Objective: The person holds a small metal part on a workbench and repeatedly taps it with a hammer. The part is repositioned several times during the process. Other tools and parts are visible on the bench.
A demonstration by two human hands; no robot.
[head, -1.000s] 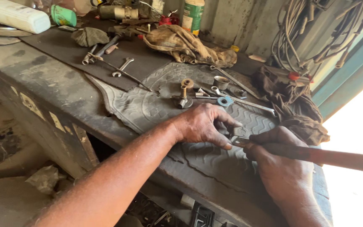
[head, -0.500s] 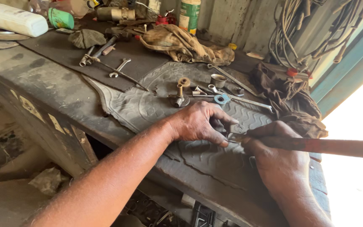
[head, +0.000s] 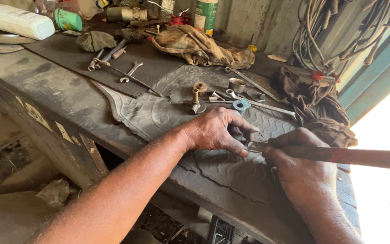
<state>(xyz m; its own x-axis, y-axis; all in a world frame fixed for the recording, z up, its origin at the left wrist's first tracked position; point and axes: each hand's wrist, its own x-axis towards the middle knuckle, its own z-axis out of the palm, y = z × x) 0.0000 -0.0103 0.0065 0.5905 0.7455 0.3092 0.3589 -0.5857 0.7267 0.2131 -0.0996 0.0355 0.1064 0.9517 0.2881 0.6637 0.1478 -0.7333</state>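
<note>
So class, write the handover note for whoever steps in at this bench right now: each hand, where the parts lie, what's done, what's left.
Left hand: flat on the rubber mat, fingertips pinning a small metal part.
Right hand: gripping a long rusty tool, its tip at that part.
Nearby on the mat: blue-ended spanner, metal cup, small fittings.
Done: part is steadied, tool is placed.
Left: cannot tell how far the work on the part has got.

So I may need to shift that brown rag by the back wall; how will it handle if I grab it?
The rag lies crumpled in soft folds, so it is probably floppy and light. It looks grimy, perhaps oily to grip. It should not roll.
</note>
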